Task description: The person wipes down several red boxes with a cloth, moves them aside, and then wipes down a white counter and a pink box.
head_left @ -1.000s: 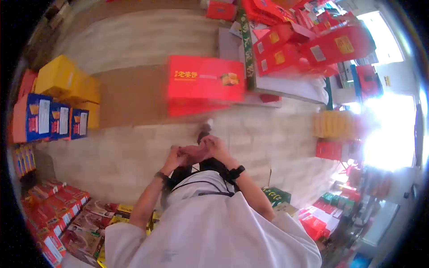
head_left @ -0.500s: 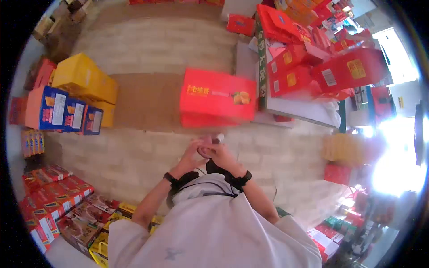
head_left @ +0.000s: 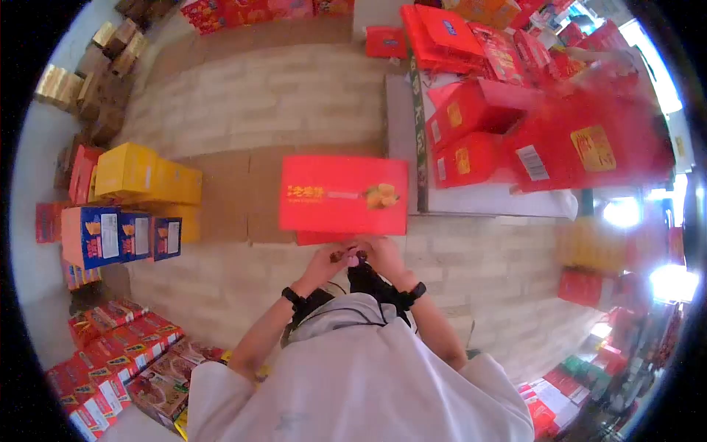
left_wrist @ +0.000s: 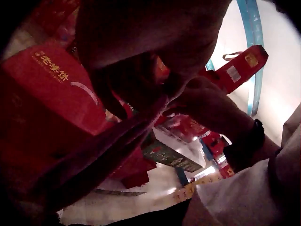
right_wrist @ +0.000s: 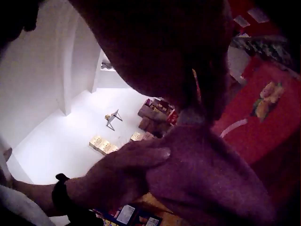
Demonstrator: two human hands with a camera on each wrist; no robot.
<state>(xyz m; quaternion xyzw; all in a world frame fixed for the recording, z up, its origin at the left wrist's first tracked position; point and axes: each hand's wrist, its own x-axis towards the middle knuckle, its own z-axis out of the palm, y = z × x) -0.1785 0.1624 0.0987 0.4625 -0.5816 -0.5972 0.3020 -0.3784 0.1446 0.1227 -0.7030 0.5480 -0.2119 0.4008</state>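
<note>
In front of the person's waist, the left hand (head_left: 321, 268) and the right hand (head_left: 384, 259) meet at a small pink cloth (head_left: 353, 256). Both hands pinch it, seen from close by in the wrist views. Folded layers of the cloth (left_wrist: 101, 148) hang from the fingers in the left wrist view, which is dark. In the right wrist view, the left thumb lies along the cloth (right_wrist: 211, 174). Just beyond the hands stands a red gift box (head_left: 343, 195) with yellow lettering and a picture of pastries; another red box shows under its near edge.
Yellow boxes (head_left: 129, 171) and blue boxes (head_left: 101, 237) stand at the left. A table (head_left: 501, 200) on the right bears several red boxes (head_left: 471, 158). Flat cardboard (head_left: 228, 195) lies on the floor beside the gift box. Red packages (head_left: 125, 350) are stacked at lower left.
The pink cloth, spread between the hands a second ago, is now bunched smaller between them. Both hands stay on it. The head view has shifted, and the red gift box appears lower, closer to the hands.
</note>
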